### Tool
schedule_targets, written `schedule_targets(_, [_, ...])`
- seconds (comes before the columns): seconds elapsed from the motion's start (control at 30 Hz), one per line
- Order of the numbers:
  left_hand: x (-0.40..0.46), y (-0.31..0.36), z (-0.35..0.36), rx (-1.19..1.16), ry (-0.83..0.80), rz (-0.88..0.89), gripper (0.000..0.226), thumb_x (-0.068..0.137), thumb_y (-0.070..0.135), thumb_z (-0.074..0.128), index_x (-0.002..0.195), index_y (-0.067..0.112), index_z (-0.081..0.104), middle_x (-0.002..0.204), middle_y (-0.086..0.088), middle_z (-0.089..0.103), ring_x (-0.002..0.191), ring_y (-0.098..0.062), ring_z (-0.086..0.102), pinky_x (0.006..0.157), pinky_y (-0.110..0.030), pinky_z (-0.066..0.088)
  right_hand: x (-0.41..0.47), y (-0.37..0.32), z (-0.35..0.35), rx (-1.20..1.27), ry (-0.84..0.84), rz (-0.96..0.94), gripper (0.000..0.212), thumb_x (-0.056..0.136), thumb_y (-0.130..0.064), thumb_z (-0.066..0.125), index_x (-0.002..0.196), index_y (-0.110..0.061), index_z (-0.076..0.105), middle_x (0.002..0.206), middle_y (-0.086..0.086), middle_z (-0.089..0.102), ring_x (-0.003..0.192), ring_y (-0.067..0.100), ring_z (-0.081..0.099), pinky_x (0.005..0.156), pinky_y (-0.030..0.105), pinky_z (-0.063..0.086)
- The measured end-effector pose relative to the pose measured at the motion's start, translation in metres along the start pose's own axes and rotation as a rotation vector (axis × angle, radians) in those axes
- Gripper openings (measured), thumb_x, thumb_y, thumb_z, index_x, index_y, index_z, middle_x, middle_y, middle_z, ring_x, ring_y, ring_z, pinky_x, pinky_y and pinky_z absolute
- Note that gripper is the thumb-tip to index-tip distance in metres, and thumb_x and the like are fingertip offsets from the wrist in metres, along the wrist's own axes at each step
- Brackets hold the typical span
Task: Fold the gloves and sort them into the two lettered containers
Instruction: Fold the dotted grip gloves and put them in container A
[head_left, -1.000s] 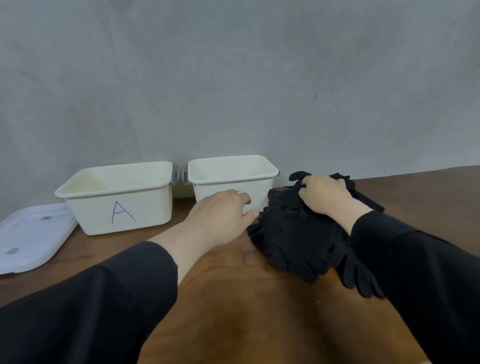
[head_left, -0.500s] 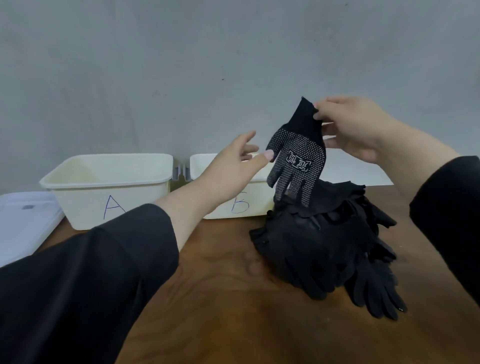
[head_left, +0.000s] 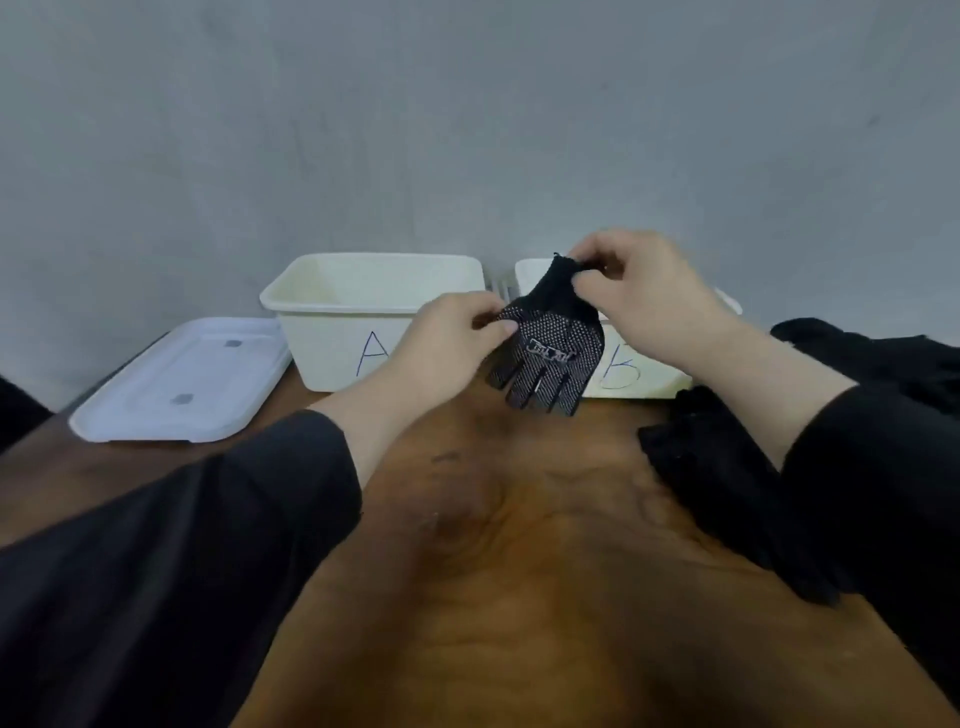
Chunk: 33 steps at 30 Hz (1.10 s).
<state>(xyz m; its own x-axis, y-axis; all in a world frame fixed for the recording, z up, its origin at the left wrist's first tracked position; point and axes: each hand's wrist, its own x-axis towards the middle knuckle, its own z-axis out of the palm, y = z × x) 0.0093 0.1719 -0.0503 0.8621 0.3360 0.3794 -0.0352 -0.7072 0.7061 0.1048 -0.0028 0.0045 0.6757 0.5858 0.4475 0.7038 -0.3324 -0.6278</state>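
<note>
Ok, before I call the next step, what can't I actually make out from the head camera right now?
- Inside of bin B: blocked by the right hand and the held glove.
- Floor of bin A: hidden behind its front wall.
- Glove pile: partly behind the right sleeve, cut off at the right edge; count unknown.
- Glove logo: too blurred to read.
- Letter A: partly covered by the left hand.

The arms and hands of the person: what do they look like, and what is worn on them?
Both arms wear long, plain black sleeves, the left sleeve and the right sleeve, which end at the wrists. The left hand and the right hand are bare: no rings, watch or markings show.
</note>
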Motion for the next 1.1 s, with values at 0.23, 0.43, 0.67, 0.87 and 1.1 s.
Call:
schedule_targets(0.23, [-0.076, -0.087, -0.024, 0.414, -0.086, 0.04, 0.054, 0.083, -0.012, 0.044, 0.119, 0.018, 0.07, 0.138, -0.003, 0.058, 0.129, -0.022, 0.047, 0.108, -0.021, 0.027, -0.121, 0.027, 0.104, -0.228, -0.383, -0.208, 0.031, 0.101, -0.027, 0.056, 0.132, -0.029, 0.063, 0.133, -0.015, 0.058, 0.122, -0.003, 0.048, 0.113, 0.019, 0.033])
schedule_targets(0.43, [-0.122, -0.117, 0.013, 0.311, -0.043, -0.031, 0.034, 0.096, 0.006, 0.05, 0.12, 0.024, 0.066, 0.127, 0.012, 0.059, 0.118, -0.01, 0.051, 0.107, -0.037, 0.04, -0.143, 0.057, 0.129, -0.212, -0.431, -0.097, 0.044, 0.105, -0.043, 0.043, 0.147, -0.031, 0.05, 0.152, -0.022, 0.041, 0.138, -0.011, 0.026, 0.124, 0.021, 0.012])
schedule_targets(0.67, [-0.131, -0.107, 0.031, 0.498, -0.23, -0.026, 0.041, 0.099, 0.047, 0.048, 0.137, 0.033, 0.057, 0.15, 0.013, 0.044, 0.14, -0.008, 0.035, 0.115, -0.03, 0.021, -0.148, 0.055, 0.141, -0.165, -0.381, -0.08, 0.038, 0.107, -0.037, 0.043, 0.141, -0.029, 0.058, 0.145, -0.018, 0.053, 0.136, -0.004, 0.041, 0.114, 0.01, 0.023])
schedule_targets(0.87, [-0.125, -0.1, 0.044, 0.498, -0.125, 0.103, 0.031, 0.096, 0.041, 0.05, 0.121, 0.036, 0.067, 0.134, 0.015, 0.059, 0.125, -0.005, 0.049, 0.108, -0.032, 0.03, -0.13, 0.063, 0.078, -0.119, -0.084, 0.01, 0.028, 0.104, -0.034, 0.05, 0.124, -0.025, 0.067, 0.123, -0.019, 0.064, 0.117, -0.004, 0.054, 0.099, 0.013, 0.043])
schedule_targets(1.1, [-0.107, -0.035, 0.102, 0.346, -0.135, 0.218, 0.03, 0.099, 0.04, 0.053, 0.124, 0.032, 0.067, 0.127, 0.017, 0.062, 0.119, -0.003, 0.055, 0.101, -0.024, 0.034, -0.078, 0.1, -0.071, -0.471, 0.072, 0.128, 0.025, 0.1, -0.03, 0.06, 0.122, -0.024, 0.067, 0.118, -0.01, 0.065, 0.107, 0.007, 0.058, 0.089, 0.02, 0.039])
